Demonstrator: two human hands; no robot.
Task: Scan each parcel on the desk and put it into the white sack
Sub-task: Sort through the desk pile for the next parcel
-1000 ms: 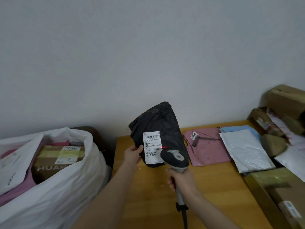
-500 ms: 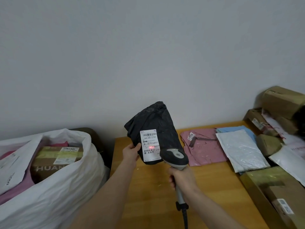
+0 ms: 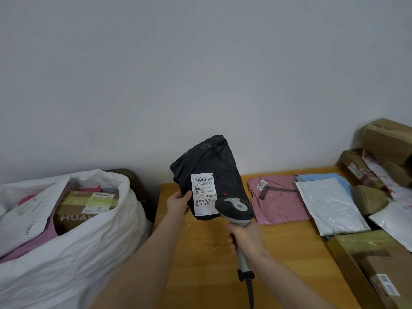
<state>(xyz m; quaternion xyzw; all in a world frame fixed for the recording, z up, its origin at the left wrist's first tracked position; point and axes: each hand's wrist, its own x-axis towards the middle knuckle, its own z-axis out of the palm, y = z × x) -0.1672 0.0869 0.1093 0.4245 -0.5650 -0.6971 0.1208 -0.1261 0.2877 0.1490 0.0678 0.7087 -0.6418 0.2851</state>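
Observation:
My left hand (image 3: 178, 202) holds a black plastic parcel (image 3: 209, 161) upright above the desk's left end, thumb on the edge of its white shipping label (image 3: 204, 194). My right hand (image 3: 244, 238) grips the handle of a grey barcode scanner (image 3: 235, 208), whose head points at the parcel. A red laser dot (image 3: 225, 194) sits on the black plastic just right of the label. The white sack (image 3: 73, 253) stands open to the left of the desk, holding a brown box (image 3: 82, 210) and pink bags.
On the wooden desk (image 3: 207, 264) lie a pink mailer (image 3: 278, 199), a blue one (image 3: 323, 176) under a silver-white mailer (image 3: 330, 206), and a white bag (image 3: 394, 221). Cardboard boxes (image 3: 388, 139) stack at the right; a long box (image 3: 374, 264) lies at the front right. The scanner cable (image 3: 250, 293) hangs down.
The parcel has shifted slightly left and up in my left hand. The red dot slid from the label's lower barcode to the black plastic beside it. The scanner has hardly moved.

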